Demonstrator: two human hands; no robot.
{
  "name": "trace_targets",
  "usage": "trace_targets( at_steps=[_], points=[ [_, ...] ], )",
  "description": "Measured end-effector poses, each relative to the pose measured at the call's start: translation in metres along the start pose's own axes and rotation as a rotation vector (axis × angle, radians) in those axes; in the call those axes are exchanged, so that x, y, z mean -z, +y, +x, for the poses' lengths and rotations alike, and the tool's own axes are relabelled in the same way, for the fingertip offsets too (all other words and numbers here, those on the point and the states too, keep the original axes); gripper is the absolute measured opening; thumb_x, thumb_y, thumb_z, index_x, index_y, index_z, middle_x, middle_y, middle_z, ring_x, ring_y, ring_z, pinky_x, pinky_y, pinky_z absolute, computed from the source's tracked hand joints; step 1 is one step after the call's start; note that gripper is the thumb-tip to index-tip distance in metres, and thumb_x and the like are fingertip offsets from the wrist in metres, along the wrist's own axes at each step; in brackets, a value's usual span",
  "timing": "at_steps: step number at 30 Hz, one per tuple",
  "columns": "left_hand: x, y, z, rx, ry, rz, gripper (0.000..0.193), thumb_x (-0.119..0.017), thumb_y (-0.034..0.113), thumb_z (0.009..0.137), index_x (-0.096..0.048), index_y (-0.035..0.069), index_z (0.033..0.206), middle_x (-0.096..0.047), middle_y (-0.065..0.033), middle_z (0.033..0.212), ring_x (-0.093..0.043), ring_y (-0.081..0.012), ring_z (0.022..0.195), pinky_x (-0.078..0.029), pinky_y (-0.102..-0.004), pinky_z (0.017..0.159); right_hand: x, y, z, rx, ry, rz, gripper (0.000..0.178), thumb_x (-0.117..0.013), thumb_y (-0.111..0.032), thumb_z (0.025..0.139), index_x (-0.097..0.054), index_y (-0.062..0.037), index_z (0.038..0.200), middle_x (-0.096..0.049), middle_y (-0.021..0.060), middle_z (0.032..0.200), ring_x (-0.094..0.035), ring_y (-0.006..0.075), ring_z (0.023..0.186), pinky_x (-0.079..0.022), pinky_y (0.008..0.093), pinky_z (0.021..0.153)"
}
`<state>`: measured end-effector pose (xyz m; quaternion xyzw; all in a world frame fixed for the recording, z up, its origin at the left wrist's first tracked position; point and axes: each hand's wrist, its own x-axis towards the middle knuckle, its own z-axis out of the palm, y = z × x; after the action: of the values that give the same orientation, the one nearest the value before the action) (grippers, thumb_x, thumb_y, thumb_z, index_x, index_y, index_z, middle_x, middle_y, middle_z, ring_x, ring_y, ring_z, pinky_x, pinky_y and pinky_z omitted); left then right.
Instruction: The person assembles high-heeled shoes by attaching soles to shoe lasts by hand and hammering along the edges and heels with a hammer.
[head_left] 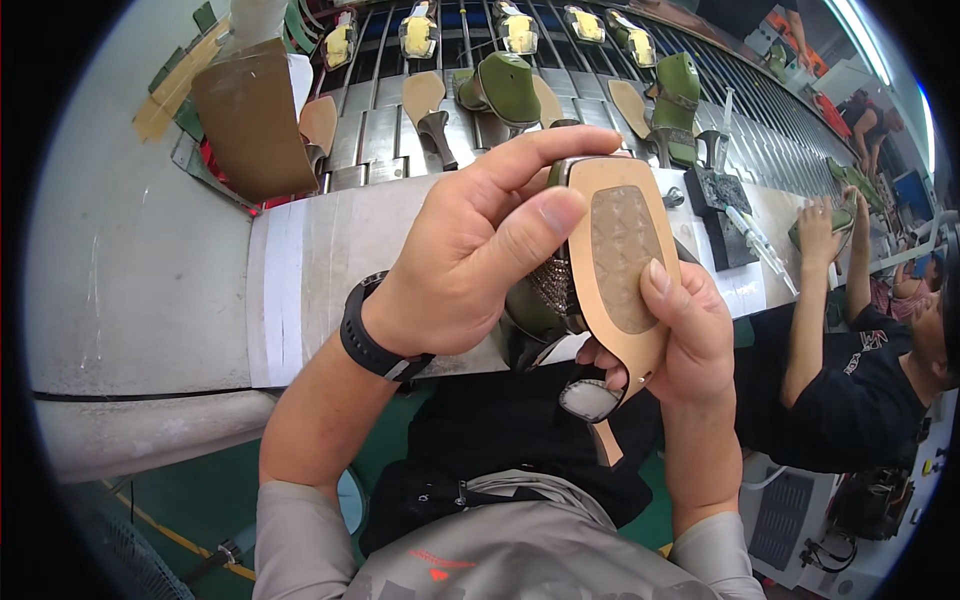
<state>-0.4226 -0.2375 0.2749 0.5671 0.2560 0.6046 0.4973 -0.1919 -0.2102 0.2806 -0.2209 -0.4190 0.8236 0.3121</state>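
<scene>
Above the near edge of the bench, both hands hold a shoe, its tan sole [660, 215] turned toward me. A textured, see-through-looking oval patch lies in the middle of the sole. My left hand [465, 245] is closed on the shoe's upper end, thumb on the sole's edge and index finger stretched along its top. Around the lower end wraps my right hand [695, 335], thumb pressed on the sole near the patch. Part of a green upper with a dark sparkly band [552, 287] shows behind it. My right fingers are partly hidden behind the shoe.
Ahead runs a slatted conveyor [375, 150] with loose heeled soles [424, 95], green shoes [505, 85] and yellow-padded pieces [518, 33]. A dark block [722, 215] and a syringe-like applicator [757, 245] lie right. A brown board [245, 120] stands left. A co-worker [850, 380] handles a green shoe at right.
</scene>
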Motion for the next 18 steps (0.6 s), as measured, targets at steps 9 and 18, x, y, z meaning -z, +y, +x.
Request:
trace_targets(
  at_steps=[9,18],
  points=[
    [-0.008,0.015,-0.008,0.061,-0.024,0.012,0.07,-0.065,0.028,0.103,-0.042,-0.009,0.157,-0.053,-0.0255,0.158,-0.055,-0.0286,0.144,-0.045,-0.0411,0.119,-0.01,-0.002,-0.01,0.034,0.041,-0.2,0.045,-0.056,-0.031,0.112,-0.065,0.0117,0.123,-0.076,0.0216,0.096,-0.077,0.0247,0.073,-0.066,0.0317,0.058],
    [-0.038,0.04,-0.069,-0.01,0.141,0.128,0.05,-0.055,0.034,0.109,-0.059,-0.01,0.135,-0.062,-0.0411,0.138,-0.066,-0.0445,0.13,-0.054,-0.0534,0.11,-0.033,0.037,-0.051,0.313,-0.059,-0.669,0.04,-0.058,-0.028,0.111,-0.073,0.0025,0.089,-0.068,0.0099,0.065,-0.067,0.0192,0.054,-0.051,0.0321,0.053]
  ],
)
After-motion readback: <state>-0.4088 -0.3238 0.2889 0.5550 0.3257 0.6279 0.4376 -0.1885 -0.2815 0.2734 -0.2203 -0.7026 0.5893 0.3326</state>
